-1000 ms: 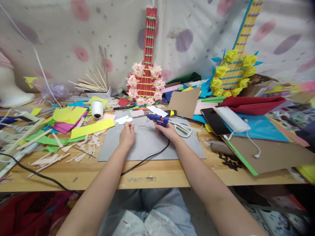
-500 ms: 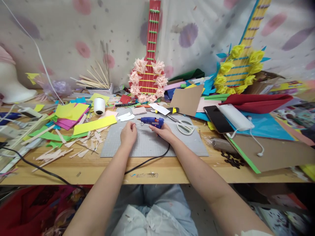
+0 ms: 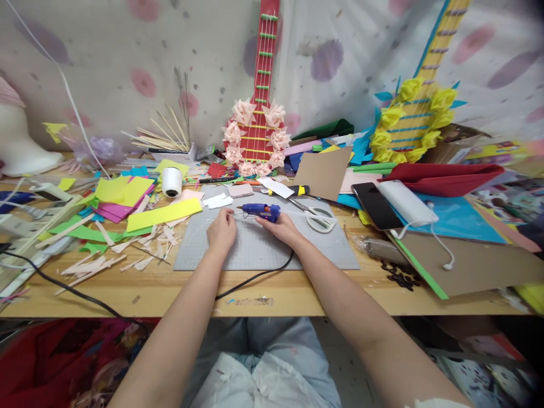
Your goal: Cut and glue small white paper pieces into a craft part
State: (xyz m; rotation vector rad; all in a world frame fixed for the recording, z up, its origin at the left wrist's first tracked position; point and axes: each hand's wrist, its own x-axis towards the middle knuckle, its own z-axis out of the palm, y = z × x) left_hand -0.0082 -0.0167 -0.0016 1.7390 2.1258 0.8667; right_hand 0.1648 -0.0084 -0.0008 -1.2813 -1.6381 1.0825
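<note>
A blue hot glue gun [image 3: 268, 213] lies in the grip of my right hand [image 3: 284, 228], its nozzle pointing left. A clear glue stick [image 3: 313, 216] sticks out of its back end. My left hand [image 3: 221, 231] is closed in a pinch just left of the nozzle; whatever is between its fingertips is too small to make out. Both hands are over a grey cutting mat [image 3: 255, 256]. Scissors [image 3: 319, 221] with pale handles rest on the mat to the right. White paper pieces [image 3: 218, 201] lie behind my left hand.
A black cord [image 3: 255, 277] runs from under my right hand. Paper scraps [image 3: 161, 241] and a yellow strip [image 3: 165, 214] cover the left side. Behind stands a red paper guitar [image 3: 255, 136] with pink flowers; a yellow one [image 3: 410, 122] is right. A phone [image 3: 376, 205] lies by a white power bank [image 3: 408, 202].
The glue gun and my right hand have shifted slightly left, bringing the nozzle closer to my left fingertips. My left hand has hardly moved.
</note>
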